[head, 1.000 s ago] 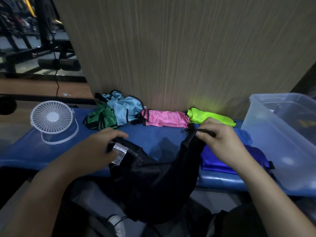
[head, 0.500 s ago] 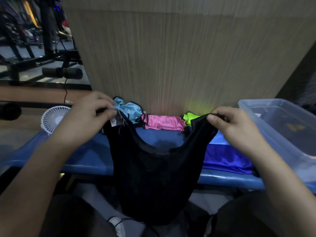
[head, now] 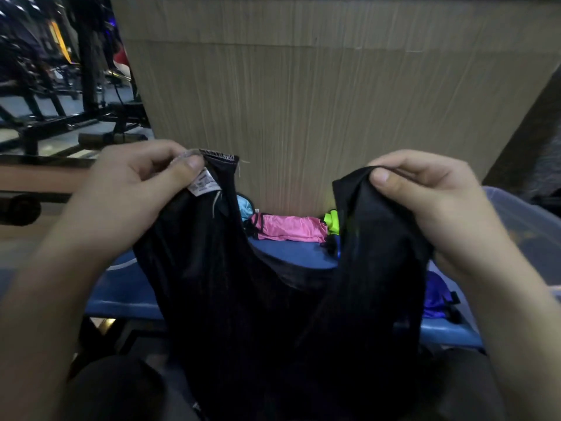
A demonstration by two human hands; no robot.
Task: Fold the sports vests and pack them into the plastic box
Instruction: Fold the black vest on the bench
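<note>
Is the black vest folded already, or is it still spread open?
Spread open: the black vest hangs full length, left hand and right hand pinching its shoulder straps.

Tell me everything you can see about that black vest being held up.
The black vest is a dark, thin, slightly shiny fabric. It hangs unfolded above the blue bench, each shoulder strap pinched by one hand: left hand, right hand. A white label shows by the stitched left strap. Its scooped neckline dips between them.
</note>
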